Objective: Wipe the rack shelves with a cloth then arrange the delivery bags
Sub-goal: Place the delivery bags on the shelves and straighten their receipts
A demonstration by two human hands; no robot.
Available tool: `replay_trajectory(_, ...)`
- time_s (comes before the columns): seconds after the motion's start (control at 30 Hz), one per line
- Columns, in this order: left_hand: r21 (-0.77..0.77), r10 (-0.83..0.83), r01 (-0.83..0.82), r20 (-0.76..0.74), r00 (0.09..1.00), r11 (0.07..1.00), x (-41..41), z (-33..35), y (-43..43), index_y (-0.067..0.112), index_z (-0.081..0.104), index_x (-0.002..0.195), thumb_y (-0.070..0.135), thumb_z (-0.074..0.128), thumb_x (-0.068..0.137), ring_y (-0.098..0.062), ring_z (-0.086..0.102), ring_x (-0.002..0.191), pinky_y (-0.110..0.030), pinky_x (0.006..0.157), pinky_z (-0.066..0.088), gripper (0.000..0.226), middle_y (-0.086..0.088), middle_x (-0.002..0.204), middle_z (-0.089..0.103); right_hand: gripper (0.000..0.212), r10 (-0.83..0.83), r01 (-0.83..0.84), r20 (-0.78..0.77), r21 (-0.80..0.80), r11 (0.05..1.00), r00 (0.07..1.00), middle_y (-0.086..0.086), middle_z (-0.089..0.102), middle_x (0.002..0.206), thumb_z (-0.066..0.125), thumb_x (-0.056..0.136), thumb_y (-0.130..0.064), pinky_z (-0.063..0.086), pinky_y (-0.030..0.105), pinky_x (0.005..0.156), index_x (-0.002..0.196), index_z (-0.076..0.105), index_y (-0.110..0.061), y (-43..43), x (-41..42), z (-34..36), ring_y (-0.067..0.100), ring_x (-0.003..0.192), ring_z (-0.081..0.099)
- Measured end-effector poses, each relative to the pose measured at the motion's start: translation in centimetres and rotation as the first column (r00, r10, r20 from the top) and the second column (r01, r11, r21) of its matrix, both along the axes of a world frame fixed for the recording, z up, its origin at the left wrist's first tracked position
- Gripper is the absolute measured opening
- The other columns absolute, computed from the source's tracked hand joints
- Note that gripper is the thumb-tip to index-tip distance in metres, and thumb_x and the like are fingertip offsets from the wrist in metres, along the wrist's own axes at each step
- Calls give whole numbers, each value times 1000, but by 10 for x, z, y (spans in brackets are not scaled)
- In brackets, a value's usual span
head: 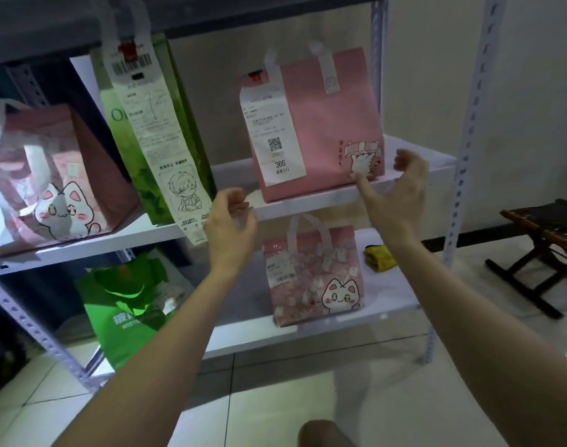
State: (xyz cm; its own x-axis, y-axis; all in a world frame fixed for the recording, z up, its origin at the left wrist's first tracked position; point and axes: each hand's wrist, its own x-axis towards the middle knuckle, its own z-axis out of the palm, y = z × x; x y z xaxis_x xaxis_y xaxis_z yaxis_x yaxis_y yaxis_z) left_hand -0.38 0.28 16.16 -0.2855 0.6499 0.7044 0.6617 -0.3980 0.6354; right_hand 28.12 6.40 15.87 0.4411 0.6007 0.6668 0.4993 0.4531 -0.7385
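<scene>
The pink cat bag [66, 175] on the left gets chopped by the frame edge, same with the stool [546, 243] on the right. Print on the long receipt [159, 130] is too blurry to read. The left forearm [192, 304] covers part of the lower green bag [121, 330].

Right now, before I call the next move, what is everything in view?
pink bags: 3, pink; middle shelf left, middle shelf right with a 366 slip, lower shelf
green bags: 2, green; a tall one on the middle shelf, one at the lower shelf's left
cloth: 1, yellow, lower shelf, right end
rack: 1, white shelves, perforated posts
stool: 1, dark wood, floor at right
hands: 2, bare, holding nothing; left hand at the middle shelf's front edge, right hand by the 366 bag's corner
</scene>
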Motion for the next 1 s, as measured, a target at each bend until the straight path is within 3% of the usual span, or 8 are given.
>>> replay_trajectory(0.07, 30, 6, -3, -101, 995, 1000, -8, -30, -16, 26, 60, 121, 5, 72, 93, -7, 68, 95, -24, 82, 59, 38, 6, 112, 66, 41, 23, -24, 22, 25, 999, 999, -3, 59, 108, 73, 89, -44, 47, 22, 76, 115, 57, -18, -17, -15, -38, 7, 93, 53)
replay_trajectory(0.2, -274, -63, 22, -144, 987, 961, -35, -94, -39, 28, 63, 116, 8, 74, 92, -7, 66, 86, -33, 77, 60, 33, 7, 104, 69, 8, 380, -306, 145, -369, 877, 913, -13, 67, 88, 71, 94, -32, 59, 41, 77, 96, 65, -26, -32, -56, -113, 8, 81, 65)
replay_trajectory(0.33, -527, -36, -20, -96, 995, 849, -91, -136, -62, 23, 68, 117, 7, 75, 91, -14, 70, 89, -42, 88, 60, 31, 6, 102, 73, 8, 608, -456, 124, -550, 700, 784, -16, 69, 90, 72, 94, -37, 56, 30, 74, 94, 65, -33, -38, -119, -157, 0, 81, 66)
replay_trajectory(0.47, -604, 82, -139, -120, 989, 785, -154, -147, -85, 16, 71, 114, 9, 78, 89, -20, 72, 85, -41, 88, 61, 27, 2, 101, 76, 12, 712, -521, 91, -619, 588, 696, -12, 71, 87, 75, 91, -37, 60, 38, 78, 94, 69, -27, -44, -189, -171, 8, 81, 68)
replay_trajectory(0.7, -610, 422, -313, 39, 906, 728, -262, -160, -121, 16, 67, 108, 11, 71, 94, -33, 74, 89, -50, 88, 62, 15, -6, 94, 75, 45, 821, -520, 125, -718, 462, 557, -4, 68, 105, 79, 86, -50, 54, 35, 86, 115, 61, -21, -53, -309, -187, 18, 95, 65)
replay_trajectory(0.83, -684, 557, -339, 118, 822, 646, -303, -184, -134, 13, 58, 125, 13, 80, 91, -34, 71, 103, -45, 92, 59, 41, -12, 112, 71, 66, 839, -461, 167, -772, 438, 518, 3, 65, 123, 77, 85, -60, 53, 39, 93, 130, 58, -16, -51, -365, -194, 25, 112, 62)
replay_trajectory(0.9, -709, 575, -312, 159, 803, 632, -312, -191, -133, 11, 49, 141, 15, 82, 92, -30, 66, 113, -37, 90, 53, 60, -14, 138, 65, 62, 834, -415, 179, -801, 432, 522, 4, 66, 122, 75, 88, -57, 54, 41, 93, 131, 59, -16, -49, -387, -195, 28, 111, 64)
replay_trajectory(1.0, -752, 541, -225, 200, 817, 619, -320, -201, -127, 12, 35, 158, 15, 78, 96, -31, 62, 129, -39, 101, 53, 76, -11, 157, 54, 22, 796, -335, 223, -819, 466, 562, 9, 73, 106, 67, 98, -36, 59, 42, 81, 107, 65, -16, -45, -407, -199, 32, 93, 68)
